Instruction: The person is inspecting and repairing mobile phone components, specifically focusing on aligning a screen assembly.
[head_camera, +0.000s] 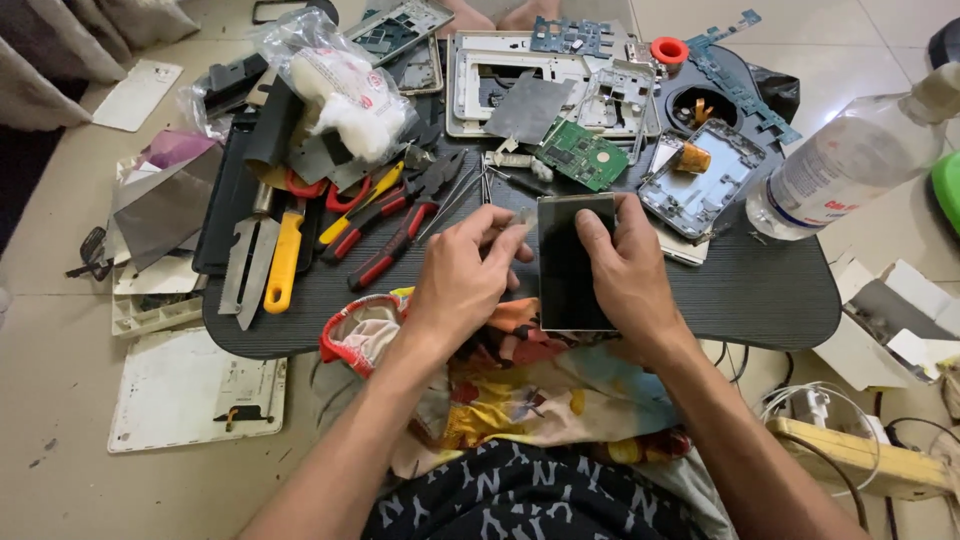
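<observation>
**Both hands on a dark phone screen panel**

The right hand (625, 275) holds a dark rectangular screen panel (572, 270) upright over the black surface (770, 290), its grip closed around the panel's right edge. The left hand (462, 275) pinches the panel's upper left corner, fingers closed there. Red-handled pliers (400, 235) and a green circuit board (582, 155) lie just beyond.

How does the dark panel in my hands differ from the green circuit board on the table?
The dark panel is plain, glossy black and larger; the green circuit board is smaller and covered in components. The panel is held by the right hand, with the left hand at its top left corner; the board lies untouched, skewed, among phone parts. Both are flat rectangles.
</observation>
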